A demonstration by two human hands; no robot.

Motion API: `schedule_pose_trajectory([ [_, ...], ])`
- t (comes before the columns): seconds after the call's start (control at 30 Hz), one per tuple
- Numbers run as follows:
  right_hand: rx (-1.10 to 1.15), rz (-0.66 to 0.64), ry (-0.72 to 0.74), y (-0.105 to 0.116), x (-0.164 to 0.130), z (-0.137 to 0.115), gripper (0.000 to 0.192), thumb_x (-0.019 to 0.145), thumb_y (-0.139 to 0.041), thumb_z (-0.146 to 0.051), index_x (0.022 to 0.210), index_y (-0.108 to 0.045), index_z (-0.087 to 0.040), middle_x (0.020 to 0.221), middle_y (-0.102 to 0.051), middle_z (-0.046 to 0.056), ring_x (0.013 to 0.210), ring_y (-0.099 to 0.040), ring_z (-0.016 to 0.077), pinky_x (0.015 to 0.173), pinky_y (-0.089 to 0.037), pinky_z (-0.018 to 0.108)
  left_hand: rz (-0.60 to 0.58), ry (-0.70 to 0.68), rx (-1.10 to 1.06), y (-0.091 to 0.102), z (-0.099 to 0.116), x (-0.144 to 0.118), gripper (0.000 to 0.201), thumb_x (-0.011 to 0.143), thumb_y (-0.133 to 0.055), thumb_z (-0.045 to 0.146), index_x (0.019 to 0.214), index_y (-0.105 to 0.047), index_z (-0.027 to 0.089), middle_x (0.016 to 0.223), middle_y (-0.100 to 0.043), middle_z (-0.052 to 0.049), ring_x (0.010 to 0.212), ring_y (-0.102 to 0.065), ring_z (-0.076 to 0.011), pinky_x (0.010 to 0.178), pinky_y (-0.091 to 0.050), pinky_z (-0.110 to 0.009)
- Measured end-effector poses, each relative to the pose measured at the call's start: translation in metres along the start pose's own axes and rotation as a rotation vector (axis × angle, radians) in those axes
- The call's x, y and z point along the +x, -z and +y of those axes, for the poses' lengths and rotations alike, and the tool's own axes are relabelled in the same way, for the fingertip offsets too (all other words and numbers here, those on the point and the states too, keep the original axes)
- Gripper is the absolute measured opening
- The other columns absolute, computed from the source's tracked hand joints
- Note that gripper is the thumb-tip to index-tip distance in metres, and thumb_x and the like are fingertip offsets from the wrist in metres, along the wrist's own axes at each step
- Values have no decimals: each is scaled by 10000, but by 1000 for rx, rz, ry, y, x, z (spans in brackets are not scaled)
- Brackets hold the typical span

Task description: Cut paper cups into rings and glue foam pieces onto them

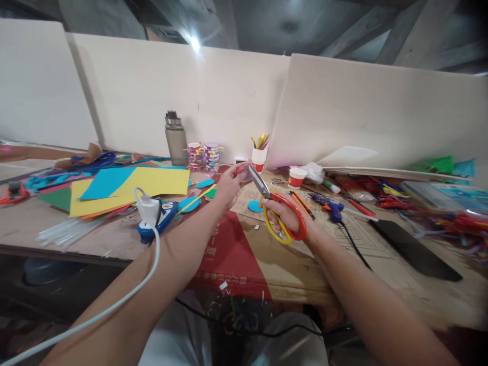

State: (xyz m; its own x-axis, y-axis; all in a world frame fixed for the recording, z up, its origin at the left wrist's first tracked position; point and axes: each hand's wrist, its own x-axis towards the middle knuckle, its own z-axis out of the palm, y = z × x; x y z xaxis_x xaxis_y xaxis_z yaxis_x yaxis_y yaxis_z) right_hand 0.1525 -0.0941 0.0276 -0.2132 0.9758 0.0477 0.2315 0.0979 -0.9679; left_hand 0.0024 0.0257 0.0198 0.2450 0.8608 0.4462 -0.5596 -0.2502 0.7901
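Scissors [280, 211] with one red and one yellow handle loop sit in the right hand [284, 216] – fingers threaded through the loops and closed around them, blades pointing up and left toward a small red and white paper piece [244, 172]. That piece is pinched in the left hand [229, 185], fingertips pressed together on it, held just above the cardboard-covered worktable [290, 264]. The blade tips are right at the piece; can't tell if they're actually biting into it. Just below the hands, a little blue paper disc [254, 206] lies on the cardboard. Off to the left there's a stack of yellow and blue paper sheets [129, 185], and a blue and white glue gun [154, 218] with a white cord [114, 305] trailing toward the camera. Behind the hands – a grey water bottle [176, 138], a paper cup of pencils [259, 155] and a second paper cup [296, 178]. Another blue glue gun [332, 207] lies to the right, near a heap of colourful pipe cleaners [453, 221].
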Motion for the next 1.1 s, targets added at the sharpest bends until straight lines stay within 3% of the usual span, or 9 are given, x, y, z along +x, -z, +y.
schedule_pose_trajectory([
  [0.17,-42,-19,7,2,0,-1,344,879,-500,-446,630,-468,-211,446,-455,-61,337,-430,89,355,-351,218,1,-10,-1,-1,2,0,299,695,-761,259,966,-666,175,1003,-729,-74,990,-674,-212,896,-515,-373],
  [0.33,-26,4,-14,-1,-3,-9,374,835,-573,-513,646,-436,-220,485,-448,-70,357,-415,79,359,-360,216,77,16,27,3,4,4,299,671,-760,243,951,-674,182,942,-730,-45,861,-671,-174,804,-544,-340],
  [0.47,-80,28,112,4,-2,-6,322,817,-611,-502,726,-486,-219,574,-487,-54,499,-516,105,512,-484,238,146,67,83,7,5,7,305,657,-755,255,942,-674,181,900,-720,-36,774,-654,-161,733,-556,-336],
  [0.53,-163,129,178,12,4,0,280,794,-642,-476,818,-537,-217,625,-511,-46,553,-523,115,538,-485,242,164,105,100,9,6,6,288,647,-763,272,905,-677,177,856,-714,-35,734,-644,-156,678,-552,-315],
  [0.63,-228,367,225,23,13,9,334,746,-674,-442,964,-565,-214,652,-517,-48,570,-491,119,516,-450,237,124,148,107,8,8,4,307,623,-793,310,878,-685,175,826,-712,-40,731,-655,-168,610,-534,-280],
  [0.73,-215,496,254,25,17,10,421,718,-669,-410,1068,-552,-207,645,-502,-57,570,-489,120,537,-447,247,77,178,126,5,10,2,347,578,-828,329,854,-694,168,804,-710,-42,708,-658,-172,555,-514,-252],
  [0.9,-178,544,361,18,15,5,480,713,-672,-371,1140,-528,-205,739,-600,-15,672,-563,146,663,-485,286,-25,202,183,-1,5,0,320,583,-837,368,763,-694,146,742,-696,-50,651,-634,-149,521,-485,-215],
  [1.1,-137,539,358,16,14,7,602,710,-725,-457,1214,-494,-222,882,-673,34,792,-643,182,731,-524,312,-117,118,442,-5,-5,-4,276,611,-816,365,757,-732,147,626,-640,-14,508,-526,-106,426,-358,-209],
])
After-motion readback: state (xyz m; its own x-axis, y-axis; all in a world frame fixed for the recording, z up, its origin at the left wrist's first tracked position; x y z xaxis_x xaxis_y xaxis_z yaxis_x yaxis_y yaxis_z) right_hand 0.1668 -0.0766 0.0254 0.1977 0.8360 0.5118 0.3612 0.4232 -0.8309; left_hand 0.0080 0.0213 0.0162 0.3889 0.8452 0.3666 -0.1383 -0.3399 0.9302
